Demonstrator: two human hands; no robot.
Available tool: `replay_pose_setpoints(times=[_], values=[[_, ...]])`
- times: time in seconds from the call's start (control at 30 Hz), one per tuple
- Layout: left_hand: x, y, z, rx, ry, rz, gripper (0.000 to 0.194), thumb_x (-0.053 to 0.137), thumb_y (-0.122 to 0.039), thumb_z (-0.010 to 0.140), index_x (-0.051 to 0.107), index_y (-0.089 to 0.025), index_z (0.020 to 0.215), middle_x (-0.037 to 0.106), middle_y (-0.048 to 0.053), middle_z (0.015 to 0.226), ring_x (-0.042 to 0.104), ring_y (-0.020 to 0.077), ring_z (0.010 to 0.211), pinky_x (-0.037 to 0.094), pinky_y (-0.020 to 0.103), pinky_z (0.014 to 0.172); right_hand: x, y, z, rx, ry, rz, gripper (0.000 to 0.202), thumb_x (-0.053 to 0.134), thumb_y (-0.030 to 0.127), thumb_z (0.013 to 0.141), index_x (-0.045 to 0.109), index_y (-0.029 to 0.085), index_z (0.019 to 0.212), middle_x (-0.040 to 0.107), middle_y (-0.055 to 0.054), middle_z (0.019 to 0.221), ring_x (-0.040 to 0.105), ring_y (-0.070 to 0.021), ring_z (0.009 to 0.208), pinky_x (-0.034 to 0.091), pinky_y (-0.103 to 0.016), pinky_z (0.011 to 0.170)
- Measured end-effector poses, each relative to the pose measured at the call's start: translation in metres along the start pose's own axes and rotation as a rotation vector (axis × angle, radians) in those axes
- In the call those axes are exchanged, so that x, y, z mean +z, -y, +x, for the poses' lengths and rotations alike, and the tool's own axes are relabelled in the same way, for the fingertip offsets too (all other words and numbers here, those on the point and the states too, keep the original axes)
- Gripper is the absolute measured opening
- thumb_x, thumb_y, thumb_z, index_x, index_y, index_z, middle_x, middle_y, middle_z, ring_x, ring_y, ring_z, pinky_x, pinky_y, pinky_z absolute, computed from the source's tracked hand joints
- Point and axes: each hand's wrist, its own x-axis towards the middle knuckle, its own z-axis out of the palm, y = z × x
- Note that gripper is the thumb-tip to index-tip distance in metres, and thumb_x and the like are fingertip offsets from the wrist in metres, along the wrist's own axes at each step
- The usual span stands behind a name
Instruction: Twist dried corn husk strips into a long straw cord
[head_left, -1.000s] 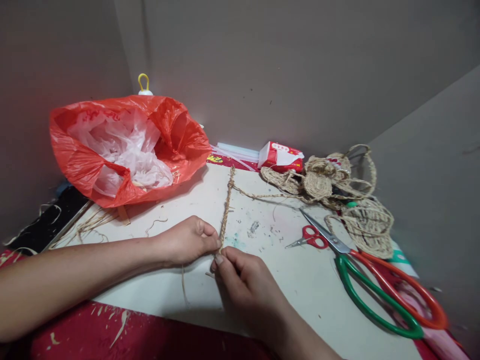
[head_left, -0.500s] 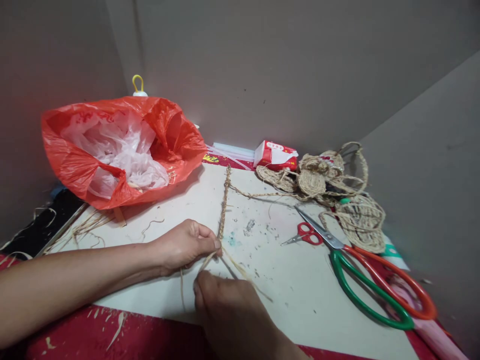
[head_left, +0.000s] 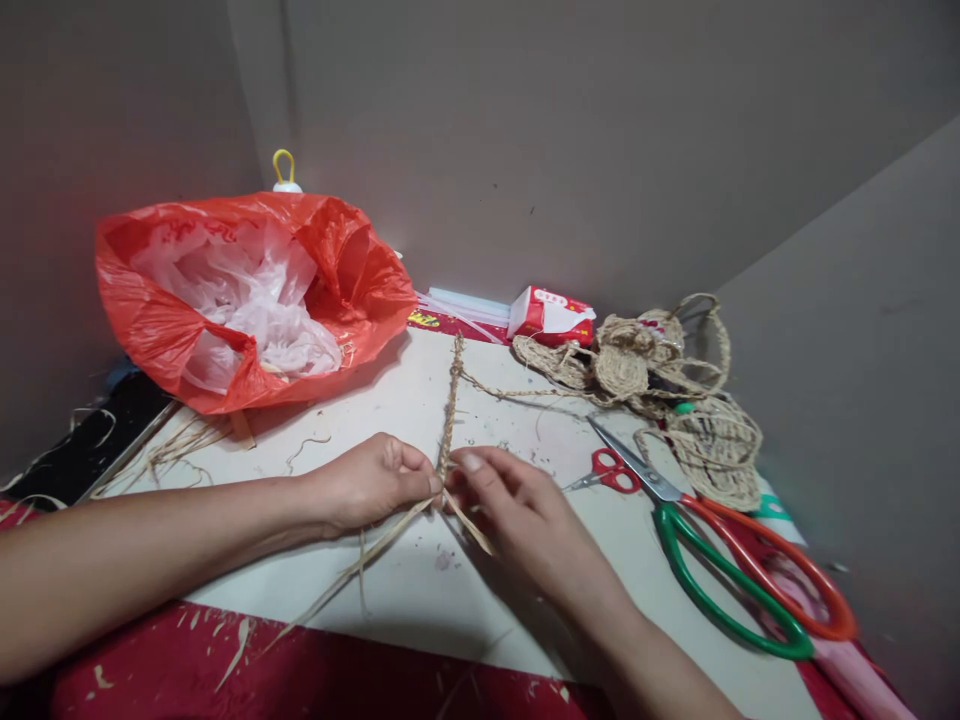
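A tan straw braid (head_left: 451, 402) runs from the back of the white board down to my hands. My left hand (head_left: 381, 484) is closed, pinching the braid's near end between thumb and fingers. My right hand (head_left: 517, 500) is beside it on the right, fingers bent around the braid end and its strands; what exactly lies between the fingertips is partly hidden. Loose straw strands (head_left: 346, 572) fan out from the pinch point, a long one toward the lower left and a shorter one under my right hand. A thin braided cord (head_left: 525, 391) leads right from the braid's upper part.
A red plastic bag (head_left: 165, 340) with white plastic inside stands at left. At right lie large scissors (head_left: 679, 497), small red scissors (head_left: 619, 472) and coiled straw pieces (head_left: 622, 368). A tissue pack (head_left: 551, 315) sits behind. Loose straw (head_left: 176, 445) lies left on the white board (head_left: 360, 405).
My right hand has moved up from the lower front to the braid's end. One strand now stretches to the lower left. My left hand keeps its pinch.
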Motion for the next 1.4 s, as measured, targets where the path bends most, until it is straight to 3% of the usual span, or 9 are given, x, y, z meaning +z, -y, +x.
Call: replay_pose_setpoints(times=[0.07,0.2,0.33,0.47,0.63,0.87,1.1,1.23,1.4], values=[[0.0,0.002,0.001,0.032,0.057,-0.031,0.033,0.063,-0.043,0.075,0.061,-0.012,0.065,0.053,-0.001,0.054,0.046,0.0084,0.054,0.033,0.02,0.051,0.009,-0.007,0.002,0.058,0.173,0.018,0.037,0.043,0.049,0.089,0.054,0.018,0.072,0.051,0.002,0.055,0.042,-0.0109,0.047,0.034,-0.022,0.046],[-0.002,0.004,0.001,0.016,0.014,0.009,0.032,0.067,-0.041,0.072,0.058,-0.012,0.064,0.048,-0.005,0.053,0.036,0.0053,0.049,0.027,0.019,0.048,0.011,-0.012,0.003,-0.001,0.256,0.042,0.04,0.044,0.046,0.09,0.046,0.018,0.062,0.035,0.006,0.053,0.031,-0.0085,0.048,0.027,-0.021,0.045],[-0.003,-0.001,0.0,0.026,0.098,0.023,0.032,0.065,-0.041,0.074,0.059,-0.011,0.066,0.055,-0.001,0.059,0.042,0.0067,0.053,0.031,0.019,0.052,0.003,-0.014,0.009,0.096,0.419,0.166,0.043,0.045,0.049,0.089,0.045,0.018,0.058,0.03,0.008,0.047,0.021,-0.0067,0.041,0.016,-0.021,0.039],[-0.005,-0.006,0.0,-0.018,0.088,0.078,0.029,0.064,-0.039,0.075,0.054,-0.013,0.067,0.039,-0.008,0.047,0.026,0.0044,0.044,0.021,0.019,0.045,0.0,-0.015,0.013,0.24,0.538,0.421,0.046,0.057,0.052,0.08,0.038,0.02,0.054,0.027,0.011,0.042,0.013,-0.0043,0.035,0.008,-0.021,0.034],[-0.012,-0.012,-0.002,0.043,0.119,0.296,0.025,0.048,-0.035,0.084,0.056,-0.013,0.074,0.047,-0.004,0.06,0.037,0.0071,0.054,0.029,0.019,0.051,0.004,-0.017,0.009,0.265,0.464,0.538,0.042,0.06,0.044,0.081,0.039,0.019,0.054,0.028,0.011,0.04,0.013,-0.0034,0.035,0.009,-0.02,0.034],[-0.003,-0.016,-0.015,0.2,-0.119,1.114,0.029,0.037,-0.031,0.089,0.052,-0.018,0.068,0.047,-0.002,0.056,0.04,0.0107,0.051,0.025,0.025,0.052,0.02,-0.018,-0.001,0.309,0.243,0.559,0.035,0.062,0.044,0.079,0.05,0.017,0.059,0.027,0.012,0.036,0.013,-0.0033,0.033,0.008,-0.019,0.033],[0.015,0.006,-0.027,0.451,-0.103,1.762,0.015,0.041,-0.013,0.08,0.053,-0.014,0.089,0.06,0.008,0.074,0.055,0.019,0.057,0.033,0.027,0.049,0.034,-0.019,-0.008,0.326,0.157,0.681,0.044,0.065,0.043,0.075,0.034,0.021,0.054,0.025,0.012,0.038,0.012,-0.0026,0.034,0.008,-0.018,0.033],[0.023,0.014,-0.031,0.556,-0.084,1.913,0.016,0.043,-0.01,0.077,0.054,-0.011,0.088,0.059,0.009,0.072,0.057,0.0213,0.058,0.039,0.028,0.046,0.038,-0.025,-0.008,0.281,0.14,0.653,0.042,0.062,0.041,0.079,0.037,0.02,0.053,0.025,0.011,0.038,0.013,-0.003,0.035,0.009,-0.02,0.034],[0.029,0.016,-0.041,0.668,-0.05,1.901,0.02,0.043,-0.009,0.077,0.057,-0.008,0.091,0.059,0.008,0.071,0.056,0.0205,0.055,0.04,0.03,0.042,0.037,-0.026,-0.009,0.292,0.161,0.625,0.031,0.062,0.041,0.078,0.053,0.016,0.064,0.03,0.011,0.037,0.015,-0.0039,0.036,0.008,-0.021,0.036]])
